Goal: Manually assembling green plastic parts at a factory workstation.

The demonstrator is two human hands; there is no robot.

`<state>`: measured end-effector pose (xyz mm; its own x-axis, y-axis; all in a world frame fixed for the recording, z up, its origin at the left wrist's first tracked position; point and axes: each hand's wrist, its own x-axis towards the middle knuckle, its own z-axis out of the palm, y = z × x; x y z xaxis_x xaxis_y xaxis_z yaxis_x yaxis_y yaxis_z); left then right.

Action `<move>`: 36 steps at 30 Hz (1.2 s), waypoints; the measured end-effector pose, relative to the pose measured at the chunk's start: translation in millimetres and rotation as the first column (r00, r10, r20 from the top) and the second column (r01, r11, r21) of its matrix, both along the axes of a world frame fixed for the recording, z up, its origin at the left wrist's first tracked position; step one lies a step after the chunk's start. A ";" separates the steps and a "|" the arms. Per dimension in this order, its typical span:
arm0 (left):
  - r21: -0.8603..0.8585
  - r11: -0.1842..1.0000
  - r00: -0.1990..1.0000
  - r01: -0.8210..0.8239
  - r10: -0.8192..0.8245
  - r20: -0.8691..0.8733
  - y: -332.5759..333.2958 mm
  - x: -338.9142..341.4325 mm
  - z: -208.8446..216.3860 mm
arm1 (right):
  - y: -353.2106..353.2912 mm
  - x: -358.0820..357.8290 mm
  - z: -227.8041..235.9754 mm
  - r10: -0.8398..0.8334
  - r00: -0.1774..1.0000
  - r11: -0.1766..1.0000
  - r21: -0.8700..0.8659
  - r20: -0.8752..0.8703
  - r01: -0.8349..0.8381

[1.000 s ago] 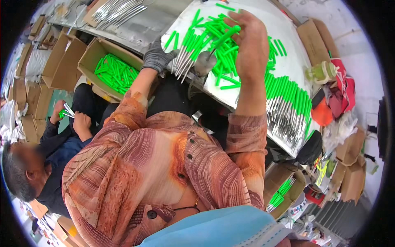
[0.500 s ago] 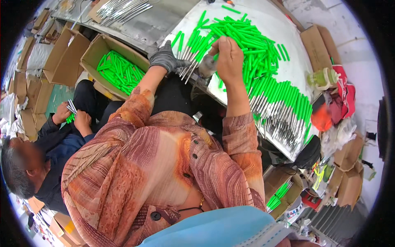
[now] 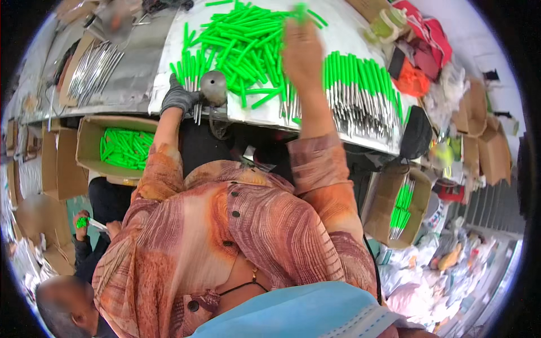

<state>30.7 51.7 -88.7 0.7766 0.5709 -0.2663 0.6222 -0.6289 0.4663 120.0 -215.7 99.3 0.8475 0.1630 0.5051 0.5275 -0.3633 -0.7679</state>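
Observation:
My left hand point(image 3: 180, 99), in a grey glove, is closed around a few green-handled metal rods point(image 3: 194, 66); their bare ends poke out below it at the table edge. Right beside them stands a round grey metal device point(image 3: 213, 88) with a small hole. My bare right hand point(image 3: 303, 55) is raised over the white tabletop and smeared by motion. At its fingertips a blurred green tube point(image 3: 301, 10) appears to be held. A big loose pile of green tubes point(image 3: 242, 42) lies between my hands. Right of my right wrist, many green-handled rods point(image 3: 360, 84) lie in a dense row.
Bare metal rods point(image 3: 96, 70) lie on the grey table at left. A cardboard box point(image 3: 90, 149) of green tubes stands below it; another box point(image 3: 383, 219) at right holds finished-looking rods. A co-worker's hand point(image 3: 82, 219) grips green pieces at lower left. A green bottle point(image 3: 387, 23) stands far right.
The view has swung, so the table sits more squarely ahead. My right hand has moved away from the round device, up and over the tube pile. My left hand stays at the rods.

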 end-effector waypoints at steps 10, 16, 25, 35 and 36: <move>-0.212 0.976 0.989 -0.052 0.080 0.127 -43.7 27.5 15.7 | -305.7 141.5 -69.4 -0.686 0.692 0.304 -0.776 0.224 0.553; -0.691 0.717 0.887 -0.094 0.376 0.269 -0.6 0.9 6.8 | -211.5 79.1 -41.3 -0.682 0.667 0.249 -0.762 0.300 0.597; -0.188 0.981 0.711 -0.047 0.165 0.684 17.3 19.2 26.9 | -141.1 44.9 -15.5 -0.314 0.776 0.873 -0.154 0.548 0.463; 0.606 0.609 0.660 0.511 -0.730 0.177 22.6 -75.0 56.8 | -45.7 3.8 -35.2 0.089 0.908 0.996 -0.024 0.411 -0.086; 0.478 0.757 0.678 0.446 -0.634 0.372 22.0 -58.2 50.6 | -32.7 -5.0 -29.3 0.115 0.953 0.992 0.011 0.279 -0.123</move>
<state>-27.5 73.7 -38.2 0.9367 -0.0185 0.3495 -0.1314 -0.9441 0.3022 115.0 -248.4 70.0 0.6486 0.2368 0.7233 0.7594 -0.2654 -0.5941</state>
